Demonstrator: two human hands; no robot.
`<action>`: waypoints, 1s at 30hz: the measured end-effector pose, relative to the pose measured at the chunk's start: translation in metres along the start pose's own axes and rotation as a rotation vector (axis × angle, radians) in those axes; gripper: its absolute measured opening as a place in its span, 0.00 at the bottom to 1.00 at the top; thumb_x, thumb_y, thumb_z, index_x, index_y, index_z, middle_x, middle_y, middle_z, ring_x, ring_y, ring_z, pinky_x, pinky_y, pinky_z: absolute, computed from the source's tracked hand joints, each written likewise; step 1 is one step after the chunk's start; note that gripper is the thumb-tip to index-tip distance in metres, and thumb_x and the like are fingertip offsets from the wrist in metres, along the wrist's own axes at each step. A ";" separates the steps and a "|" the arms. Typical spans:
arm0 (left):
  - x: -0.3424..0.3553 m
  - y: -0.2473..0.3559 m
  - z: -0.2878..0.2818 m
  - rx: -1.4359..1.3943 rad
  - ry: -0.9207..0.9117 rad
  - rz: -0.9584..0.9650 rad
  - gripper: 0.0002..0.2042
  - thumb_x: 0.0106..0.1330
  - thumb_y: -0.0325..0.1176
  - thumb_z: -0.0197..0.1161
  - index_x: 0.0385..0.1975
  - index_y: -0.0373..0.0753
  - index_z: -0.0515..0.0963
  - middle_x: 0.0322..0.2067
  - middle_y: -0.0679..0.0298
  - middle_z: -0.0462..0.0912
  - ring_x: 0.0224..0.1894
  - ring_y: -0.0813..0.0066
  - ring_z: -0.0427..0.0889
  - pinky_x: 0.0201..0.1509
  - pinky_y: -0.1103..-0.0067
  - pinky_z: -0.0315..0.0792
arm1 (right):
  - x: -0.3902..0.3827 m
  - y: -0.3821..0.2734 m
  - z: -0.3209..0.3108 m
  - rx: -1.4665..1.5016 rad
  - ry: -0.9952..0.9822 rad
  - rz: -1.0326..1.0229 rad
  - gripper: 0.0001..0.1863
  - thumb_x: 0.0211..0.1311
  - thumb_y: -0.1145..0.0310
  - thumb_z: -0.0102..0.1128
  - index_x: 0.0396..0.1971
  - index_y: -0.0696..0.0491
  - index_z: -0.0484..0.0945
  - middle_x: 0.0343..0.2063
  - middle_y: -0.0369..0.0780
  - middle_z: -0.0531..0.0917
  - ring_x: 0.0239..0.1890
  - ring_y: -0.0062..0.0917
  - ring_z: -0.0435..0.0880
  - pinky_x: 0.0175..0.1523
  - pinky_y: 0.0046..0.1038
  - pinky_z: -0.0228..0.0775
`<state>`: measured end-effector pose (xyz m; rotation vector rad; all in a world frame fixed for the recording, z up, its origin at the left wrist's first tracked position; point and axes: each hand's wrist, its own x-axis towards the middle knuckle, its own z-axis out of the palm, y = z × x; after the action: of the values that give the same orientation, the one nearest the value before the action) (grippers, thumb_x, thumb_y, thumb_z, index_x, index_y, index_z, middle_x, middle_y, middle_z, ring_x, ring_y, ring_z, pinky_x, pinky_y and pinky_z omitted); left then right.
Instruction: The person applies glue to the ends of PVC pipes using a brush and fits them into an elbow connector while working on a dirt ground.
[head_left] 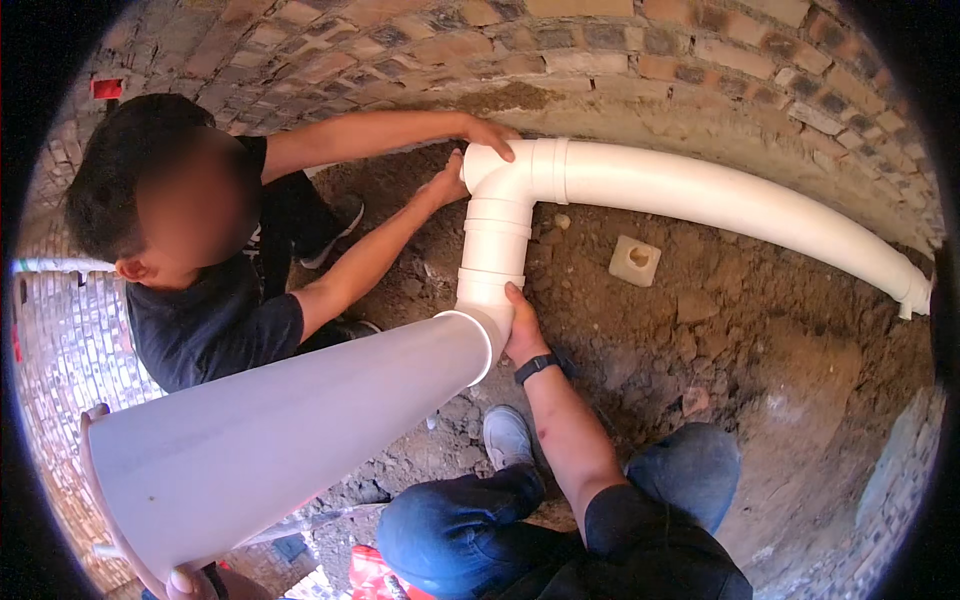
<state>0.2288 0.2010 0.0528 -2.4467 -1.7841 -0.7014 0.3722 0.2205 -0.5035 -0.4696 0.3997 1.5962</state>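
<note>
My right hand (524,335), with a dark band on its wrist, grips a white plastic elbow fitting (486,316) from its right side, thumb on top, other fingers mostly hidden. Toward the lower left runs a wide plastic pipe (290,420), its collared end against the elbow. At the pipe's near rim, my left hand (188,584) shows mainly a thumb, holding the edge; the picture's rim cuts off the rest. Beyond the elbow, short couplings lead to a tee fitting (490,175). A co-worker's two hands hold that tee, one on top and one at its left end.
A long white pipe (720,185) leads right from the tee along a curved brick wall (600,50). On the brown soil (640,340) lies a pale square block (634,261) with a hole. The co-worker (200,250) crouches at left. Something red (370,572) sits beside my left knee.
</note>
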 end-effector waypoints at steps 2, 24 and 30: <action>0.004 0.014 0.008 0.016 -0.022 0.024 0.51 0.57 0.66 0.59 0.68 0.25 0.59 0.63 0.44 0.67 0.65 0.53 0.68 0.68 0.61 0.61 | -0.002 -0.002 0.002 0.005 -0.016 0.010 0.34 0.67 0.48 0.59 0.63 0.57 0.68 0.56 0.48 0.79 0.56 0.39 0.79 0.63 0.40 0.71; -0.032 -0.070 0.085 -1.039 -0.038 0.352 0.61 0.38 0.44 0.86 0.72 0.33 0.51 0.69 0.47 0.60 0.67 0.53 0.67 0.70 0.61 0.64 | -0.121 -0.053 0.082 -0.939 0.259 0.172 0.33 0.71 0.41 0.50 0.66 0.49 0.65 0.59 0.45 0.75 0.55 0.40 0.77 0.58 0.44 0.70; -0.046 -0.111 0.123 -0.983 -0.637 0.210 0.48 0.39 0.41 0.85 0.63 0.33 0.66 0.57 0.52 0.77 0.60 0.58 0.76 0.66 0.65 0.68 | -0.203 -0.069 0.224 -1.334 -0.059 -0.548 0.27 0.71 0.59 0.57 0.63 0.60 0.70 0.49 0.41 0.82 0.45 0.22 0.81 0.50 0.25 0.74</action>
<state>0.1577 0.2331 -0.1008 -3.7945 -1.4422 -1.0400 0.4387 0.1693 -0.2044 -1.3773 -0.8705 1.1318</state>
